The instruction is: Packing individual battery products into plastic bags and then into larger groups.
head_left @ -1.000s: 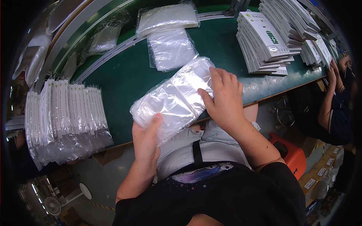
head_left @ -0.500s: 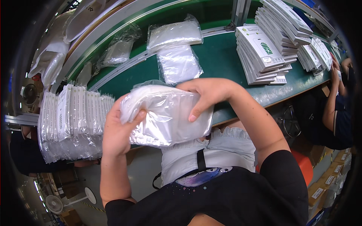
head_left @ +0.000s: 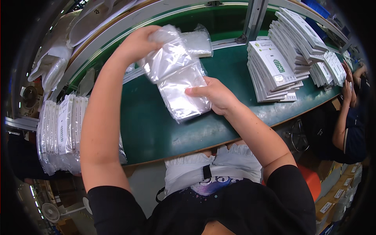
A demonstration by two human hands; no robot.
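My left hand (head_left: 144, 42) reaches to the far side of the green table, its fingers closed on the upper left edge of a stack of clear plastic bags (head_left: 166, 60). This stack overlaps a second stack of clear bags (head_left: 186, 96) nearer to me. My right hand (head_left: 221, 96) grips that second stack at its right edge, thumb on top and the other fingers mostly hidden beneath. Behind both stacks lies another pile of clear bags (head_left: 199, 42), partly covered.
At the right of the table (head_left: 145, 133) rise stacks of white printed boxes (head_left: 272, 64). Bagged white boxes (head_left: 64, 125) stand in a row at the left. A metal post (head_left: 256, 19) stands at the far edge. Another person's hands (head_left: 346, 86) are at the far right.
The stack of bags held before my body has gone forward over the table in my left hand. My right hand has shifted to the nearer stack. The view has tilted slightly.
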